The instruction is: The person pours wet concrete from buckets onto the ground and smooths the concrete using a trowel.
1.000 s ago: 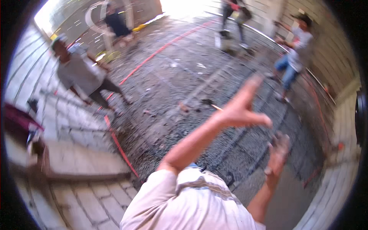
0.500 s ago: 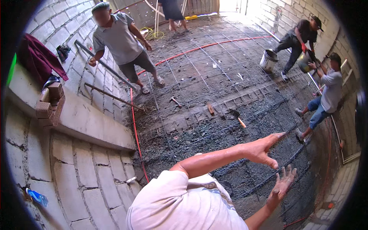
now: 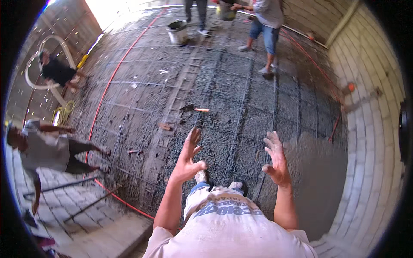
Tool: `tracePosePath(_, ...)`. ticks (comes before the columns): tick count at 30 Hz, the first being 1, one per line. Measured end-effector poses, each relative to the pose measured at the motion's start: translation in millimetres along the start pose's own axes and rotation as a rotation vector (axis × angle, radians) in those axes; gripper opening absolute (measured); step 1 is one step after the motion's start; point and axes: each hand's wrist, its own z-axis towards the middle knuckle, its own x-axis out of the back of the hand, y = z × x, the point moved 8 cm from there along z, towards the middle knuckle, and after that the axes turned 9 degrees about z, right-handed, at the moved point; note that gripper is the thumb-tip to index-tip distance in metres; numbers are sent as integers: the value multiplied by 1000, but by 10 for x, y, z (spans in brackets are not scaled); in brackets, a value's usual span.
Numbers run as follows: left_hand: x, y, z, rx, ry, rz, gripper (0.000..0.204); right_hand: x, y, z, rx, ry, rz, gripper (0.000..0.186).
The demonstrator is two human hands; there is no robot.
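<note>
Both of my arms reach forward over a gravel bed (image 3: 228,107) crossed by a grid of steel bars. My left hand (image 3: 189,157) is held up with its fingers apart and holds nothing. To the right, my right hand (image 3: 277,159) is raised the same way, thumb out and fingers spread, also without anything in it. A trowel (image 3: 198,109) with an orange handle lies on the gravel beyond my left hand. Beside my right hand, smooth wet concrete (image 3: 320,180) covers the floor as far as the block wall (image 3: 370,129).
A co-worker (image 3: 264,30) holds a bucket (image 3: 226,10); another stands behind a white bucket (image 3: 177,33). At left, a person (image 3: 47,148) stands near a metal bar (image 3: 64,187). A hammer (image 3: 135,152), brick piece (image 3: 164,126) and red hose (image 3: 112,77) lie on the ground.
My view has swung to the right. My hands, formerly both off to the right, now point straight ahead and are farther apart. The wet concrete has come into clear view.
</note>
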Motion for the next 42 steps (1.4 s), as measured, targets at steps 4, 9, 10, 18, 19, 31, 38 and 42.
tracePosePath(4, 29, 429, 69, -125, -142, 21, 136, -55, -218, -246, 25, 160, -52, 119)
tracePosePath(9, 294, 1098, 277, -493, -222, 5, 142, -61, -977, -591, 257, 353, -169, 124)
tracePosePath(10, 369, 1159, 370, -528, -200, -4, 138, -58, -1091, -624, 326, 362, -178, 124)
tracePosePath(18, -287, 418, 1438, -168, -175, 110, 124, -8, -299, 228, 109, 251, -286, 107)
tracePosePath(19, -404, 333, 1295, -162, -207, 103, 126, 57, -225, 49, 81, 262, -259, 107)
tracePosePath(31, -1273, -711, 901, 198, -236, 146, 114, 1446, 1017, -1162, -227, 431, 28, 98)
tracePosePath(38, -1738, -672, 1501, 78, -302, 241, 98, 2222, 1336, -1665, -331, 600, 117, 98)
tracePosePath(42, -1869, -794, 1959, 157, -307, 294, 90, 2414, 1561, -1566, -394, 652, 128, 102)
